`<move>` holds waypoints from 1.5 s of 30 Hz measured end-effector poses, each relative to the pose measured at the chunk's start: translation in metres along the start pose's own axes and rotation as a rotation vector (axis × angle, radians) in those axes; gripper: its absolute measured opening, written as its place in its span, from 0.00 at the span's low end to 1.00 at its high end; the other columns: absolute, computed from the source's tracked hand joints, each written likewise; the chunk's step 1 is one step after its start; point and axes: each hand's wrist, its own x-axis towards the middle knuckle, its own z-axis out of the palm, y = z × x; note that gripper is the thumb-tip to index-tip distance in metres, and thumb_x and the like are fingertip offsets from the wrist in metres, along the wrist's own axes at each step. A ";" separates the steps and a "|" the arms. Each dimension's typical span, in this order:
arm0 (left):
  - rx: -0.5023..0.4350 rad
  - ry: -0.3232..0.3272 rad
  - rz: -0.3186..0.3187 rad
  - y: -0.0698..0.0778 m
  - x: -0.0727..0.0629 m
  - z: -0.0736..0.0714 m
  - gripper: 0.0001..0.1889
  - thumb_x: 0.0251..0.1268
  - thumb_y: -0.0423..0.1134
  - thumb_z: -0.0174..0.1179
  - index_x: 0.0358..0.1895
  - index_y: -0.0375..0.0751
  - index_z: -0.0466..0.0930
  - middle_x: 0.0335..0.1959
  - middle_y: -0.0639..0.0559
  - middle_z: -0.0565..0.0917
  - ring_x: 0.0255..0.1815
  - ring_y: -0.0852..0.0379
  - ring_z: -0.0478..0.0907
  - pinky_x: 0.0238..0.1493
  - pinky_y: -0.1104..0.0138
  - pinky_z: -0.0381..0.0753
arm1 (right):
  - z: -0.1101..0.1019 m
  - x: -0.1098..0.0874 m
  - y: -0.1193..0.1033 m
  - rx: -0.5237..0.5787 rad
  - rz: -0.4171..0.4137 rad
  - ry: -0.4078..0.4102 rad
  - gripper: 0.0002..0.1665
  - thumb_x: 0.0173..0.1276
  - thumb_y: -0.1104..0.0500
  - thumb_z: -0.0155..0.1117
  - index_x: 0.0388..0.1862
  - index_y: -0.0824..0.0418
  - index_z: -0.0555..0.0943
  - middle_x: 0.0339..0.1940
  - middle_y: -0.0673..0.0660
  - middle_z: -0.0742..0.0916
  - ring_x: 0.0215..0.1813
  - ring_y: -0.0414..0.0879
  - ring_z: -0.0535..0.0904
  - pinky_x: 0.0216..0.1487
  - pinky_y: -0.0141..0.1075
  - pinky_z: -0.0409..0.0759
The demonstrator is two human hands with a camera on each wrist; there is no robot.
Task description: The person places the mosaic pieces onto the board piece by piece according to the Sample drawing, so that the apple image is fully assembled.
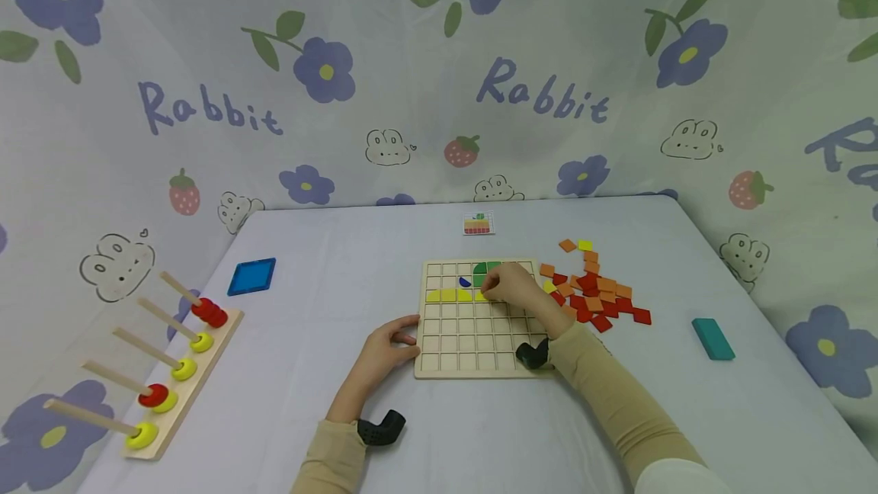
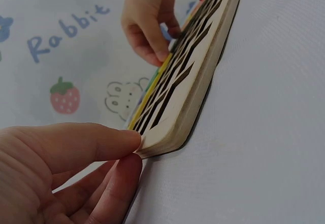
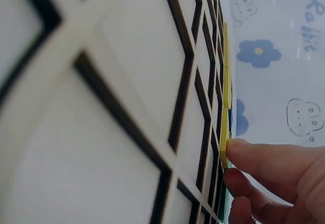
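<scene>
A wooden grid board [image 1: 466, 341] lies flat on the white table. My left hand [image 1: 384, 349] holds its left edge; in the left wrist view the thumb [image 2: 101, 141] and a finger meet at the board's corner. Over the upper right part of the grid, my right hand [image 1: 511, 284] pinches a yellow square tile [image 3: 224, 132], at the right end of a row of yellow tiles [image 1: 449, 295]. Just above that row sit a dark blue piece [image 1: 465, 281] and green pieces [image 1: 479, 279] with curved outlines, partly hidden by the right hand.
Loose red and orange tiles [image 1: 607, 285], with a few yellow ones, spread right of the board. Behind it lies a small picture card [image 1: 479, 227]. A pegged stand [image 1: 199, 387] with rings and a blue tray [image 1: 251, 277] are leftward; a teal block [image 1: 713, 339] is far right.
</scene>
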 end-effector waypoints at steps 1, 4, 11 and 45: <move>0.000 -0.001 -0.001 0.000 0.000 0.000 0.28 0.51 0.32 0.65 0.59 0.48 0.74 0.34 0.52 0.80 0.37 0.58 0.75 0.38 0.66 0.73 | 0.000 0.000 0.000 -0.005 0.002 0.001 0.03 0.57 0.61 0.67 0.25 0.56 0.84 0.28 0.49 0.84 0.30 0.42 0.75 0.38 0.38 0.74; 0.000 -0.004 -0.001 0.000 0.000 0.000 0.28 0.51 0.32 0.65 0.59 0.48 0.74 0.34 0.52 0.80 0.38 0.58 0.75 0.38 0.66 0.72 | -0.002 -0.001 -0.001 -0.016 0.012 -0.003 0.03 0.57 0.61 0.67 0.25 0.57 0.84 0.27 0.49 0.84 0.30 0.42 0.75 0.38 0.38 0.74; 0.015 -0.009 0.015 -0.001 0.000 0.000 0.28 0.52 0.33 0.65 0.60 0.46 0.74 0.36 0.51 0.81 0.39 0.57 0.75 0.39 0.67 0.72 | -0.012 -0.003 0.002 0.060 0.050 -0.025 0.03 0.57 0.59 0.67 0.28 0.58 0.84 0.30 0.50 0.84 0.32 0.44 0.74 0.35 0.37 0.73; 0.026 -0.003 0.008 -0.005 0.001 0.000 0.27 0.51 0.34 0.66 0.59 0.47 0.74 0.33 0.52 0.80 0.37 0.57 0.74 0.39 0.65 0.72 | -0.108 -0.034 0.123 0.939 0.420 0.439 0.26 0.67 0.57 0.58 0.63 0.60 0.69 0.42 0.42 0.75 0.46 0.40 0.68 0.49 0.30 0.69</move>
